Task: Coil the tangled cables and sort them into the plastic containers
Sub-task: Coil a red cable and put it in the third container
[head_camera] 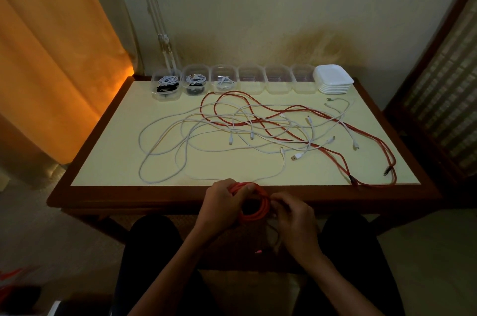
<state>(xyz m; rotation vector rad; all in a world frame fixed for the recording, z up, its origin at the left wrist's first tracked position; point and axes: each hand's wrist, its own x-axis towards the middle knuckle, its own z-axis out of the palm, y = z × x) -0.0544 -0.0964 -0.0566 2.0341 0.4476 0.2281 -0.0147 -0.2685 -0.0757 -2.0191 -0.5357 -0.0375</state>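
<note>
Though coiled, red cable (254, 203) between hands.

Two bare forearms reach in from the bottom edge, with no sleeves showing as far as the frame runs. The left hand (221, 203) and the right hand (294, 220) carry no ring, watch or bracelet that can be made out in the dim light. Below them the person's legs are covered in plain dark trousers (151, 251), black or near black, without visible markings.

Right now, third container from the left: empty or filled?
Filled: one coiled white cable lies inside the third container; no lid on it.
</note>
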